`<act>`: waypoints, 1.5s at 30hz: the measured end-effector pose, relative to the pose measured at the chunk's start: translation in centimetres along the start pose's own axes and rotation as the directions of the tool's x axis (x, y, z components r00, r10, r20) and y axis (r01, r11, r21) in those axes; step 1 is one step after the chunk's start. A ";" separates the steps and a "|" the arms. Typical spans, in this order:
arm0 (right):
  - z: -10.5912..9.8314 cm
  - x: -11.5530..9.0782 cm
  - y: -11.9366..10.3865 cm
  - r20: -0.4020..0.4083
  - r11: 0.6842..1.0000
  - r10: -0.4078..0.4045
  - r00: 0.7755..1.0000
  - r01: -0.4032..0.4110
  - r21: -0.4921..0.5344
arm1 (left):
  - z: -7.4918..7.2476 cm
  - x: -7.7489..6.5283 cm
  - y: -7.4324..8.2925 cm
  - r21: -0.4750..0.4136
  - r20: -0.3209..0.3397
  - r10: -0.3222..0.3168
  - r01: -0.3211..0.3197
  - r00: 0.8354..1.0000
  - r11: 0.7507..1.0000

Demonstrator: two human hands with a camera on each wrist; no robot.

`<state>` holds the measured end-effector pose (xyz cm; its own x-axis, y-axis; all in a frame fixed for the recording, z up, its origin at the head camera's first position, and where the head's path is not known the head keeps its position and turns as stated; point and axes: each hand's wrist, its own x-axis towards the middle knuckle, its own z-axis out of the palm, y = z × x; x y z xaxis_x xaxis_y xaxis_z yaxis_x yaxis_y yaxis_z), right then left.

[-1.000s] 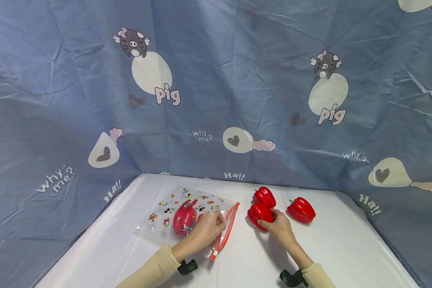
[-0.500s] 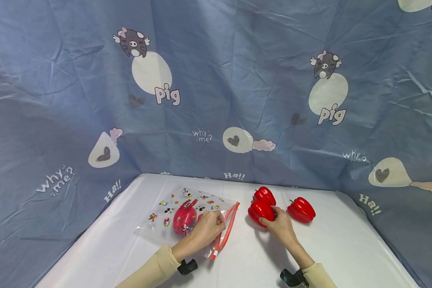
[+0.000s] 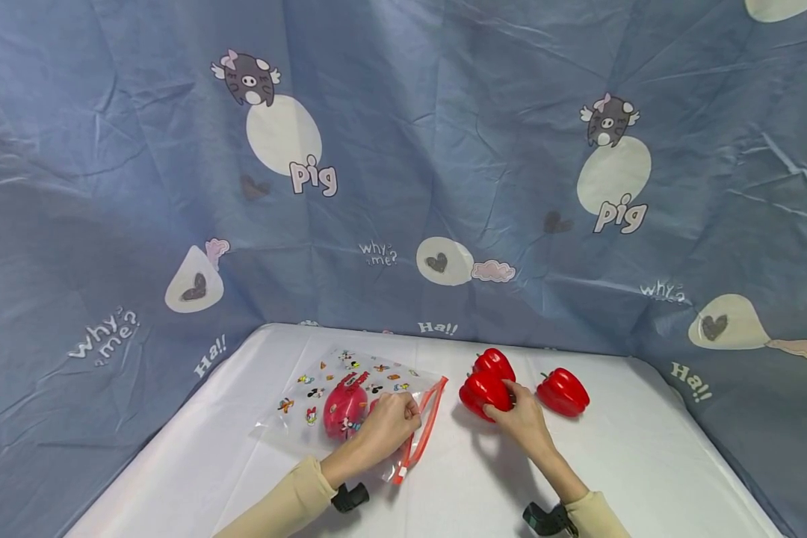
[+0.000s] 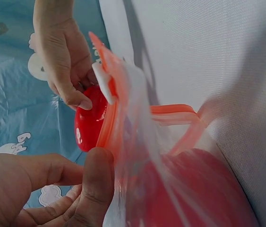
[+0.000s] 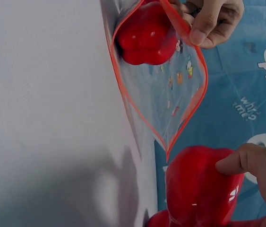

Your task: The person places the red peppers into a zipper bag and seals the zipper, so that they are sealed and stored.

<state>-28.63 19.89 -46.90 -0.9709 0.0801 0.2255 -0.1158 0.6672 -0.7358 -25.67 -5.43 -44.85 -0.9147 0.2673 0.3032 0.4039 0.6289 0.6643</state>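
A clear zip bag [image 3: 289, 433] with cartoon prints and an orange zip edge lies on the left of the table. My left hand [image 3: 391, 427] pinches the upper edge of its mouth between thumb and fingers, and the mouth gapes. Inside are red bell peppers; one bell pepper [image 5: 147, 35] shows near the opening, another [image 3: 344, 412] through the plastic. My right hand [image 3: 524, 422] grips a glossy red bell pepper [image 3: 483, 396] to the right of the bag, apart from it. In the right wrist view, my thumb [image 5: 234, 161] presses its side.
Behind the held pepper sits a second red bell pepper [image 3: 494, 364]. A third bell pepper [image 3: 563, 392] lies to the right. A white cloth covers the table [image 3: 632, 463]. At the back hangs a blue printed curtain [image 3: 390, 187].
The bell pepper in my right hand has risen a little and shifted slightly left. My left hand and the bag have stayed put.
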 end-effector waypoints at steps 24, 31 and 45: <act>0.6 -1.3 -1.5 0.059 0.998 -0.041 0.997 0.038 0.043 | -0.1 -0.1 0.0 -0.072 0.028 -0.038 0.040 0.999 0.997; 1.0 -1.6 -1.8 0.120 0.994 -0.066 0.991 0.055 0.093 | -0.2 0.0 -0.1 -0.073 0.013 -0.017 0.018 1.000 0.997; 1.8 -2.1 -2.2 0.158 0.986 -0.140 0.977 0.122 0.113 | -0.3 -0.1 0.1 -0.043 0.010 -0.018 0.018 1.000 0.999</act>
<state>-26.73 16.92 -46.90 -0.9660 -0.1320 0.2221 -0.2568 0.5838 -0.7702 -25.57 -5.60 -44.63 -0.9219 0.2630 0.2844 0.3872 0.6015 0.6987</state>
